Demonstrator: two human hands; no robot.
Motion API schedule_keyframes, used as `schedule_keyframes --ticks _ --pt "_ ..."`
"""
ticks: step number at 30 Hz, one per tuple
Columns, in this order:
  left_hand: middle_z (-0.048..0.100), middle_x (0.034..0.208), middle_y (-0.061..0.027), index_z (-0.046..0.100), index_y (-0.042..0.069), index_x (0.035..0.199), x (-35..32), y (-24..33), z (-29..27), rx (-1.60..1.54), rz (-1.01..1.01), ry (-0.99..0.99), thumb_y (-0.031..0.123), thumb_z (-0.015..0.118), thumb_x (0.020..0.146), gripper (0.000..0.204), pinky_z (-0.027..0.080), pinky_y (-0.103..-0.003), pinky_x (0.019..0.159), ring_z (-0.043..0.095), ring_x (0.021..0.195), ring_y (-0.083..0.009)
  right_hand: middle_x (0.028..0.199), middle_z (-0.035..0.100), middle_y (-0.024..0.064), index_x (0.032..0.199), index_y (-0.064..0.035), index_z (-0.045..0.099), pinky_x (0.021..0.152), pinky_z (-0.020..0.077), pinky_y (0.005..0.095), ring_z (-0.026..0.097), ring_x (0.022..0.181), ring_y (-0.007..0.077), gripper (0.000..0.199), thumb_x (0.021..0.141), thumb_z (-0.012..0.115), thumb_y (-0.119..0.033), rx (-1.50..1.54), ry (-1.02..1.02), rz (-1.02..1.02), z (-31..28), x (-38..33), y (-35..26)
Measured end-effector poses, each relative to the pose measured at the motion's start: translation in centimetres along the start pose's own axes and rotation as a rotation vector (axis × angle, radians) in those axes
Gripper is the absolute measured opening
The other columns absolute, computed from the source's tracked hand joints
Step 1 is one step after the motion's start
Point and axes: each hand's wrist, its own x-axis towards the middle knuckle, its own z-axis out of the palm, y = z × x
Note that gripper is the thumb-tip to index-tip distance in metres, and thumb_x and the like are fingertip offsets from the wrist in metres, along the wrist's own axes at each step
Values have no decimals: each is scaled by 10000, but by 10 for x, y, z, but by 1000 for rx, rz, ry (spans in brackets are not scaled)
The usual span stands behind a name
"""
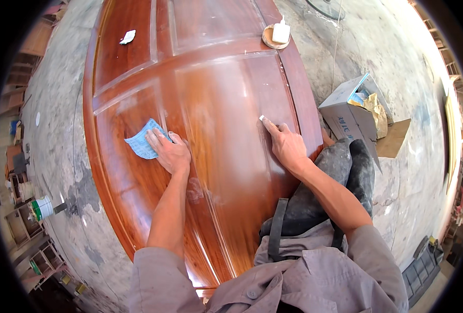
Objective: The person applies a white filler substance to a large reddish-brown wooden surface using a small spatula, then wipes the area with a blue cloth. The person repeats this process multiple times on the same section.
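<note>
A large, glossy reddish-brown wooden door with recessed panels [215, 125] lies in front of me, with whitish dust along its mouldings. My left hand [171, 152] rests on the left panel, its fingertips pressing on a creased light blue sheet [142, 140] that looks like sandpaper; the sheet's far edge curls beyond the fingers. Further right, my right hand [285, 144] leans on the door with the index finger stretched forward. A small white piece [261, 118] shows at that fingertip, against the moulding beside the wide panel. Both hands have white powder on the fingers.
A small white bottle [281, 32] stands in a round dish [268, 37] on the door's far right edge. A white scrap [127, 37] lies far left on the door. An open cardboard box [349, 112] with paper sits at right; a white-green bucket [42, 207] stands at left.
</note>
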Motion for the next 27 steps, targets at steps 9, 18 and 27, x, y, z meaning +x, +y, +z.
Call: schedule_keyframes --ticks 9,18,27 --pt "339 1673 -268 401 -65 1572 1 2 -4 -19 -18 -18 243 506 1067 600 250 -488 1298 269 1578 -410 1043 688 213 1525 -239 543 695 577 552 701 774 450 560 996 533 -55 16 7 15 1 0 -8" --pt "330 1677 -271 401 -63 1572 0 0 -2 -15 -12 -13 258 495 1076 599 250 -490 1299 260 1581 -412 1041 692 226 1522 -220 547 698 575 564 694 766 473 539 1005 531 -68 37 35 35 5 8 -6" --pt "342 1672 -272 399 -73 1571 0 -1 -4 4 -12 -14 261 496 1073 607 253 -487 1298 270 1578 -410 1042 695 248 1505 -186 569 708 584 553 700 782 477 525 994 546 -67 70 62 42 -2 14 -15"
